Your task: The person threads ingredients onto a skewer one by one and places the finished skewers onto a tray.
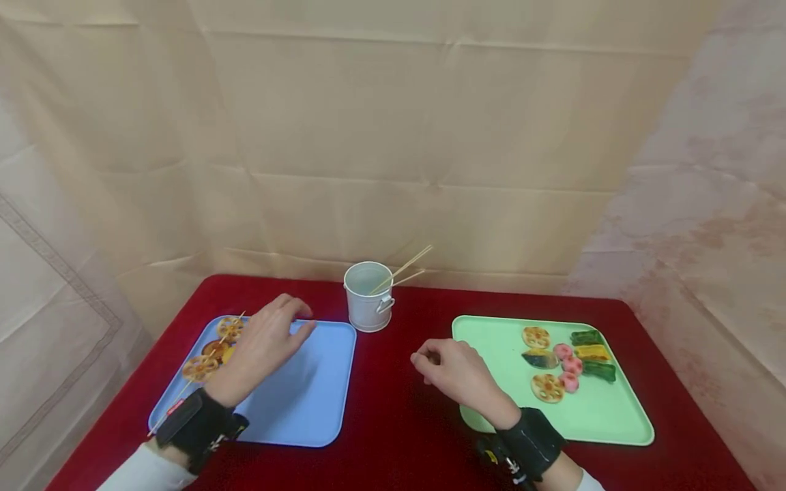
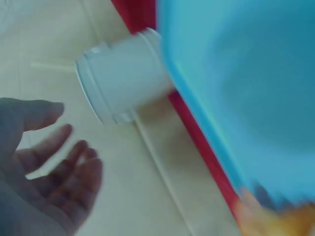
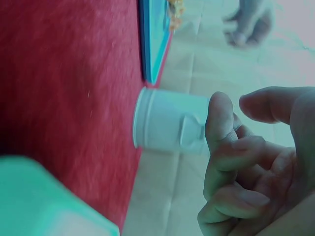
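My left hand (image 1: 264, 341) hovers over the blue tray (image 1: 322, 402), its thumb held away from its loosely bent fingers, with nothing between them. Beneath and beside it on that tray lies a skewer threaded with food pieces, including lotus root slices (image 1: 199, 369); the hand and wrist hide part of it. My right hand (image 1: 457, 372) is in the air by the left edge of the green tray (image 1: 491, 341). In the right wrist view its fingers (image 3: 220, 120) curl loosely, the thumb tip stands apart, and I see nothing held.
A white bucket (image 1: 366, 310) stands between the trays at the back, with thin wooden skewers (image 1: 408, 262) leaning out. On the green tray lie loose lotus root slices (image 1: 547, 388), pink rings (image 1: 572, 365), a dark-skinned slice (image 1: 540, 359), and green (image 1: 598, 370) and yellow pieces (image 1: 592, 352).
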`<state>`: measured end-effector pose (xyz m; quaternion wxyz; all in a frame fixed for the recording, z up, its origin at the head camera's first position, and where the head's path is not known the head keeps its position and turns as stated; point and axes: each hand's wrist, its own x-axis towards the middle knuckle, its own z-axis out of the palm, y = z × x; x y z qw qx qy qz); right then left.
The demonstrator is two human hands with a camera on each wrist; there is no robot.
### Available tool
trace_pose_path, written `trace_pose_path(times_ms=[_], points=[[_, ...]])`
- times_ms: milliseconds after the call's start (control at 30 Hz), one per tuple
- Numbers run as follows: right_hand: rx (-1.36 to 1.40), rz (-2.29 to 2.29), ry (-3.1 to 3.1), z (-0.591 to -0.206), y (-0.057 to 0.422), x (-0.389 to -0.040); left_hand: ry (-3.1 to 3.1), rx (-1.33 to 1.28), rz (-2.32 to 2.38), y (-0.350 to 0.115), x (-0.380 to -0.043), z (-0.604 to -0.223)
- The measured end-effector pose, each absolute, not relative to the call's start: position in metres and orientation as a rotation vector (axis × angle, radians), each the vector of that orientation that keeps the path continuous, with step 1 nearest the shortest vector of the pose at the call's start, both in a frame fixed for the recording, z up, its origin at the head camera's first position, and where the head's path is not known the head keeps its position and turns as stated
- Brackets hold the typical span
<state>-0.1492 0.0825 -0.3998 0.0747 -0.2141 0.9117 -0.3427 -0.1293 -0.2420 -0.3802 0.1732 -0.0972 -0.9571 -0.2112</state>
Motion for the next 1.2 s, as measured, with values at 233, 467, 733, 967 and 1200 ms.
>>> trace_pose_path(times_ms=[233, 467, 733, 967, 1200], points=[[-0.623, -0.968, 2.838, -0.402, 0.101, -0.144, -2.532, -0.557, -0.804, -0.182, -0.182, -0.380], [-0.599, -0.980, 2.855, -0.409, 0.114, -0.140, -2.423, -0.627, -0.843, -0.150, -0.213, -0.387], [-0.538, -0.987, 2.866, -0.412, 0.123, -0.138, -2.374, -0.619, -0.812, -0.138, -0.220, -0.389], [-0.471, -1.078, 2.848, -0.405, 0.134, -0.138, -2.331, -0.625, -0.930, -0.133, -0.206, -0.366], [-0.342, -1.199, 2.782, -0.396, 0.153, -0.138, -2.193, -0.793, -1.071, -0.120, -0.184, -0.330]])
